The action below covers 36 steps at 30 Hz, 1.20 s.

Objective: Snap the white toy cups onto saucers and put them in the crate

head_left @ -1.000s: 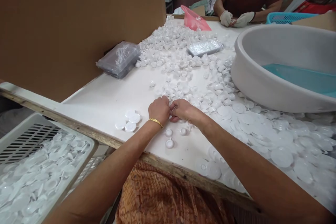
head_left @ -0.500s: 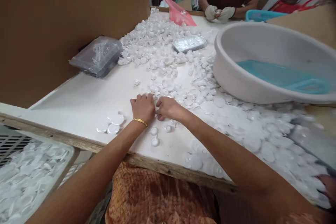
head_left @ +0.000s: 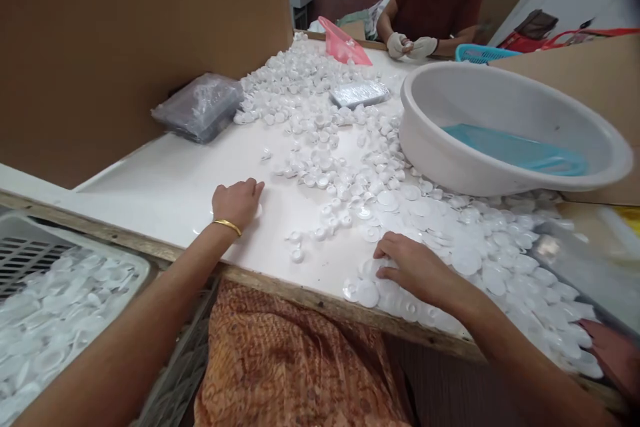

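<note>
My left hand (head_left: 239,203), with a gold bangle at its wrist, is low over the left front of the table. Its fingers are curled around a white plastic cap (head_left: 259,211), of which only an edge shows. The hand hides most of the white discs beneath it. To the right, my right hand (head_left: 407,263) reaches over flat white plastic discs (head_left: 367,293) by the front edge, thumb and forefinger apart and nothing visible between them. Several small round white caps (head_left: 320,233) lie on the table between my hands.
A large grey-white basin (head_left: 450,160) with a turquoise tray (head_left: 515,147) stands at right. White parts (head_left: 300,73) spread behind, near a pink scoop (head_left: 345,47) and a wrapped pack (head_left: 200,107). A crate (head_left: 135,260) stands lower left. A gloved co-worker (head_left: 425,13) sits opposite.
My hands, close together before, have come apart. My left hand has moved left over the few discs there; my right hand has moved right and nearer to the flat discs, its fingers opening.
</note>
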Motion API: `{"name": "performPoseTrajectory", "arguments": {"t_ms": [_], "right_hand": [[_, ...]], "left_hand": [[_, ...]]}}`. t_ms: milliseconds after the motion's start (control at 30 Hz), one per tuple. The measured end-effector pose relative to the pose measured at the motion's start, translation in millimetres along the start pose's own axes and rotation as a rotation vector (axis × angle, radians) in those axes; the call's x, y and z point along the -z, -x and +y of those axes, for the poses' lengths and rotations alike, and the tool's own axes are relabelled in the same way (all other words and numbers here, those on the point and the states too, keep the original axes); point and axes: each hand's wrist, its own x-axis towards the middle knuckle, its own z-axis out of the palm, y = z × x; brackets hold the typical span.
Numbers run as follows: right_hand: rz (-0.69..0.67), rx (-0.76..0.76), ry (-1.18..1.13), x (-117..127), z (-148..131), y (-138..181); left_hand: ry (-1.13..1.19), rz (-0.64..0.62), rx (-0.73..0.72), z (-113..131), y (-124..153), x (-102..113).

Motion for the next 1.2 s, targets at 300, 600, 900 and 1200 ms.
{"name": "performPoseTrajectory", "arguments": {"t_ms": [300,600,900,1200], "right_hand": [[0.220,-0.049,-0.204,11,-14,-8],[0.170,0.031,0.023,9,-15,-12],[0.171,0.054,0.020,-4,-9,-8],[0.568,0.340,-0.031,-5,-56,-26]], "left_hand": [[0.177,-0.013,0.095,-11,-7,-3],[0.311,0.146,0.007,-2,37,20],[0.612,0.029,-0.222,30,69,12],[1.153,-0.372,-0.111,48,82,34]]}}
